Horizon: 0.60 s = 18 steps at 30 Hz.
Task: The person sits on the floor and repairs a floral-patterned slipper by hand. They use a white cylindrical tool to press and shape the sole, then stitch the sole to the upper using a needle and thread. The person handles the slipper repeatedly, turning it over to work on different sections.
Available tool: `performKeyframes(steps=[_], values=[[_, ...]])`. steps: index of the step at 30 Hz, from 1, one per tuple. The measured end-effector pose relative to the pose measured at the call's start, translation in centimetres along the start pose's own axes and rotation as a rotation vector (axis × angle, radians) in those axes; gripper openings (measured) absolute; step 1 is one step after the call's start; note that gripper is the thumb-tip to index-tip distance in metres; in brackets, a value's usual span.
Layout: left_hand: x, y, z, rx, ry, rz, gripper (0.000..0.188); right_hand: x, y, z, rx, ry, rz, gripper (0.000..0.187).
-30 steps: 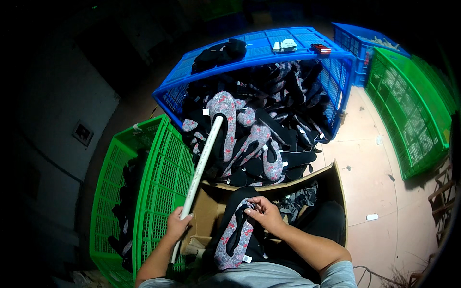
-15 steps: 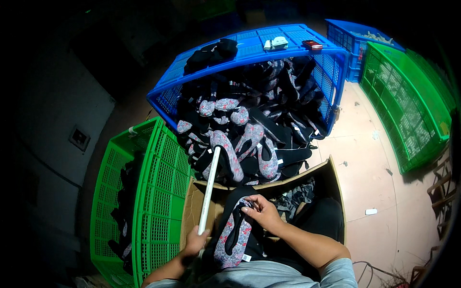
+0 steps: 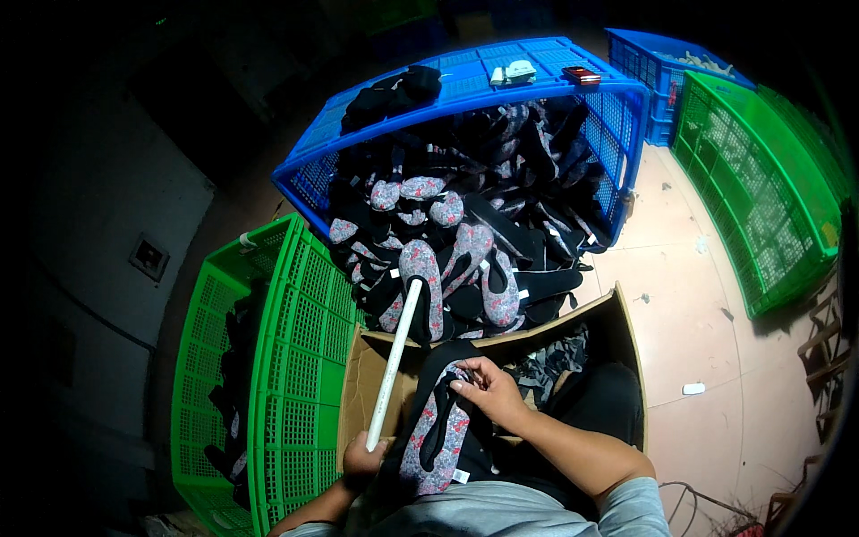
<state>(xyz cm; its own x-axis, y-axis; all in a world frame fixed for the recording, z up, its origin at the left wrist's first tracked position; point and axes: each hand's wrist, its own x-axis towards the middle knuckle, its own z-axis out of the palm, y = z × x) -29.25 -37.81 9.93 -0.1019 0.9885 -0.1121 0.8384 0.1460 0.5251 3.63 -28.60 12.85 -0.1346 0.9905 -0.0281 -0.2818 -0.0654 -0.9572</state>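
Currently, left fingers (image 3: 360, 455) grasp a white tube (image 3: 395, 362), right fingers (image 3: 483, 370) pinch floral fabric (image 3: 455, 437).

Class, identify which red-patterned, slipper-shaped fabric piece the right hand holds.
The red-patterned grey fabric piece nearest the grey shirt, with a white tag at its lower end. The right hand pinches its upper edge; neither hand touches the others.

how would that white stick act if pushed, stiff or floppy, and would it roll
The white stick is probably stiff: it runs straight out from the left hand without visible sag. It may roll if laid down, since it looks round. Its smooth-looking surface might be slippery.
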Motion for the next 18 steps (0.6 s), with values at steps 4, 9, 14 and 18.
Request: performKeyframes(steps=[4, 9, 14, 18], values=[[0.0, -0.9, 0.7, -0.041, 0.041, 0.037, 0.022, 0.0, 0.5, 0.0, -0.008, 0.005, -0.007, 0.037], [1.1, 3.6, -0.2, -0.233, 0.015, -0.018, 0.019, 0.2, 1.0, -0.2, -0.035, 0.011, -0.016, 0.039], [4.2, 6.7, -1.5, -0.580, -0.257, -0.247, 0.016, 0.1, 0.2, 0.1, 0.016, -0.003, 0.008, 0.038], [5.2, 8.2, -1.5, -0.895, -0.329, -0.369, 0.017, 0.0, 0.1, 0.0, 0.016, 0.009, 0.017, 0.037]])
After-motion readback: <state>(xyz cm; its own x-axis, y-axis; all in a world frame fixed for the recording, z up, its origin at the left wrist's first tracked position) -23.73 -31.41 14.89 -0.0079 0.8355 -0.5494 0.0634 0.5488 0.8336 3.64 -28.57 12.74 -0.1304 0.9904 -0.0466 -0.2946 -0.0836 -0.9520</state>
